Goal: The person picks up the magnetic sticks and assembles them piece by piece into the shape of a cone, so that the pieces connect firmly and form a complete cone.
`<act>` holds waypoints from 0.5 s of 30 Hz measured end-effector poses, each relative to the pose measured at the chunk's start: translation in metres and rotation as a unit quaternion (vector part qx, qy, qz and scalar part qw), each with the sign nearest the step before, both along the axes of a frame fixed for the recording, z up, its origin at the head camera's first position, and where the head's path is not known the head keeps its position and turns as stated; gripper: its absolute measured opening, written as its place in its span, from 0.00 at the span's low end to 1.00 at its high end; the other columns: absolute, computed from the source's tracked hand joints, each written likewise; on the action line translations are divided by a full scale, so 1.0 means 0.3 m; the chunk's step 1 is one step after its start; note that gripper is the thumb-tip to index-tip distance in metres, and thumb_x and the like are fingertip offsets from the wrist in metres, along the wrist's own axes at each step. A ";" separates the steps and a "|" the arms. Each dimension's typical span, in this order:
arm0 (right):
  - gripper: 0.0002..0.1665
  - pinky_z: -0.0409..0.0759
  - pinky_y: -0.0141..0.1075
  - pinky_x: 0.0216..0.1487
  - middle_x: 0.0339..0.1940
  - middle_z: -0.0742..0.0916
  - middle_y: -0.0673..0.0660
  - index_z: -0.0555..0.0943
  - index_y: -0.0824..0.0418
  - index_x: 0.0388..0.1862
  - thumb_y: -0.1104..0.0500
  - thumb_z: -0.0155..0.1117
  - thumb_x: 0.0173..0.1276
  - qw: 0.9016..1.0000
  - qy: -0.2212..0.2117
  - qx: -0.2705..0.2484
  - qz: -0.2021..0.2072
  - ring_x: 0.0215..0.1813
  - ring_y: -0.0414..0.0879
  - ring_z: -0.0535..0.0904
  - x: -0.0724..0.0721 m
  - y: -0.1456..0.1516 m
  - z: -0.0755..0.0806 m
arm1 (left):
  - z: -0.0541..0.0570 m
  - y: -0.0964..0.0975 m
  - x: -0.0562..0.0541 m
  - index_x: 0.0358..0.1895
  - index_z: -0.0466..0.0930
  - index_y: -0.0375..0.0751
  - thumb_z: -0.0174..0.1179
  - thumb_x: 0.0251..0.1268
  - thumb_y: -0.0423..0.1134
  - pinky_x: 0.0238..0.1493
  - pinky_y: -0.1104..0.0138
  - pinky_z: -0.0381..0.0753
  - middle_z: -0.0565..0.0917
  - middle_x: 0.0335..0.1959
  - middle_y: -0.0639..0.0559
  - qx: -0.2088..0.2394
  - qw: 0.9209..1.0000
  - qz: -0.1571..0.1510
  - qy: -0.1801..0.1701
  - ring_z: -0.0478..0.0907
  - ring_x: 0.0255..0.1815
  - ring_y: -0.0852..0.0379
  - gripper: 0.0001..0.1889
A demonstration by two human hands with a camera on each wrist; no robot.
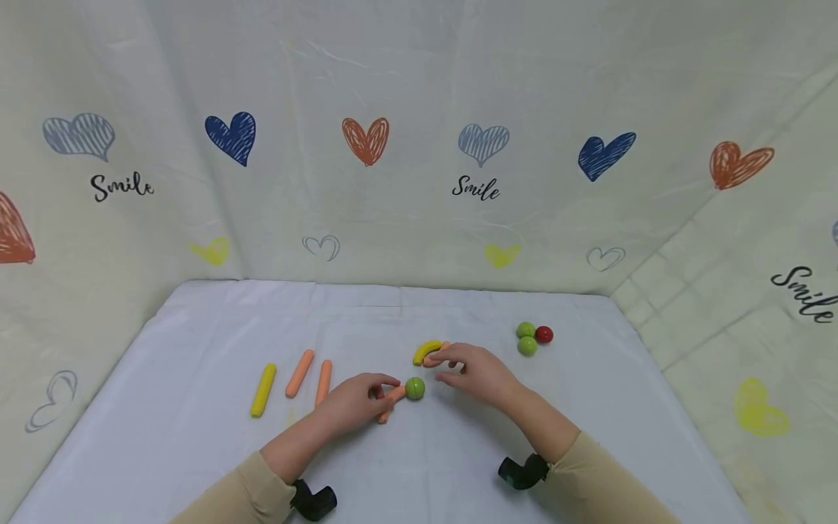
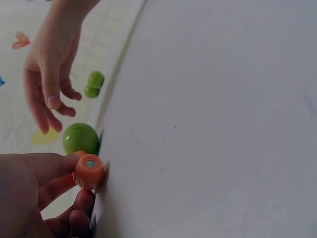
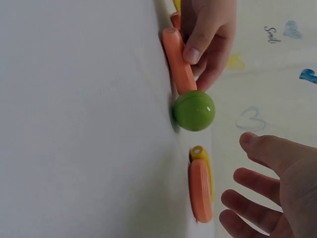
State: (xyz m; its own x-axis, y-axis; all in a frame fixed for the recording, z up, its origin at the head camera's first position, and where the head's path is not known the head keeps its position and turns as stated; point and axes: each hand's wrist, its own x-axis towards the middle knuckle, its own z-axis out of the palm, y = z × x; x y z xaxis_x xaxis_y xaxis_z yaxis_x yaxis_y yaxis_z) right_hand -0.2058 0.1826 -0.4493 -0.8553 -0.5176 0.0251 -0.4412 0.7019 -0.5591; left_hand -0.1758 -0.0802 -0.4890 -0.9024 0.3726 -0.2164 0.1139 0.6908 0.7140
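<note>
My left hand [image 1: 356, 400] pinches an orange magnetic-looking stick [image 3: 179, 62] between thumb and fingers, low over the white tabletop. One end of the stick touches a green ball [image 1: 415, 388]. A second orange piece [image 1: 383, 418] shows just below that hand, partly hidden. My right hand [image 1: 474, 371] hovers to the right of the ball, its fingers spread and slightly bent around nothing. Near its fingertips lie a curved yellow piece [image 1: 425, 351] and a curved orange piece [image 3: 200, 191], side by side; in the head view the fingers cover part of the orange one.
At left lie a yellow stick [image 1: 263, 391] and two orange sticks [image 1: 300, 373], [image 1: 324, 382]. Two green balls [image 1: 527, 346] and a red ball [image 1: 544, 335] sit together at the back right. A cloth wall [image 1: 419, 218] printed with hearts stands behind the table.
</note>
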 end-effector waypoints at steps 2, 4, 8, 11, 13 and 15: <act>0.19 0.80 0.41 0.48 0.51 0.86 0.46 0.85 0.51 0.55 0.56 0.72 0.65 1.000 0.004 0.005 -0.007 0.49 0.46 0.81 -0.011 0.010 0.003 | 0.001 0.000 -0.001 0.59 0.81 0.55 0.62 0.69 0.49 0.31 0.64 0.69 0.77 0.30 0.58 0.000 1.000 0.004 0.000 0.71 0.27 0.58 0.17; 0.19 0.80 0.40 0.47 0.51 0.86 0.48 0.85 0.52 0.56 0.56 0.72 0.65 1.000 0.007 0.012 -0.018 0.47 0.46 0.81 -0.026 0.018 0.006 | 0.002 0.000 -0.002 0.59 0.81 0.55 0.62 0.69 0.50 0.30 0.64 0.69 0.77 0.29 0.58 0.000 1.000 0.007 0.001 0.71 0.27 0.58 0.17; 0.19 0.80 0.39 0.46 0.51 0.86 0.51 0.85 0.54 0.56 0.55 0.70 0.67 0.999 0.007 0.024 -0.032 0.46 0.47 0.80 -0.069 0.026 0.014 | 0.004 0.000 -0.004 0.58 0.82 0.55 0.62 0.68 0.50 0.30 0.64 0.68 0.77 0.29 0.58 0.001 1.000 0.012 -0.002 0.71 0.27 0.58 0.17; 0.19 0.79 0.41 0.48 0.52 0.86 0.51 0.84 0.53 0.58 0.54 0.68 0.69 0.999 -0.006 0.036 -0.037 0.48 0.48 0.80 -0.106 0.023 0.023 | 0.004 0.003 -0.004 0.58 0.82 0.55 0.63 0.68 0.50 0.29 0.64 0.68 0.77 0.29 0.58 -0.001 1.000 0.014 -0.005 0.71 0.27 0.58 0.17; 0.18 0.79 0.43 0.50 0.53 0.86 0.51 0.84 0.52 0.58 0.54 0.67 0.70 0.998 -0.013 0.047 -0.035 0.50 0.50 0.80 -0.130 0.018 0.027 | 0.002 0.007 -0.004 0.57 0.83 0.55 0.63 0.68 0.50 0.29 0.64 0.68 0.77 0.29 0.57 -0.002 1.000 0.016 -0.007 0.71 0.27 0.57 0.17; 0.17 0.77 0.46 0.55 0.54 0.85 0.50 0.85 0.50 0.57 0.54 0.67 0.70 0.998 -0.023 0.057 -0.033 0.55 0.51 0.79 -0.154 0.010 0.027 | 0.000 0.012 -0.002 0.57 0.83 0.56 0.63 0.68 0.51 0.29 0.64 0.68 0.77 0.29 0.57 -0.003 1.000 0.018 -0.007 0.71 0.27 0.58 0.17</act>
State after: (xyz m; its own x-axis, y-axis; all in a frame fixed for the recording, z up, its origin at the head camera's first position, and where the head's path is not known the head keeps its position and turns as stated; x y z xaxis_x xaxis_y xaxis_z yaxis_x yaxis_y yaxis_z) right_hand -0.2521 0.1857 -0.4413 -0.8863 -0.4575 -0.0716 -0.3675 0.7889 -0.4925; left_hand -0.1765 -0.0767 -0.4890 -0.9118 0.3393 -0.2314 0.0794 0.6984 0.7113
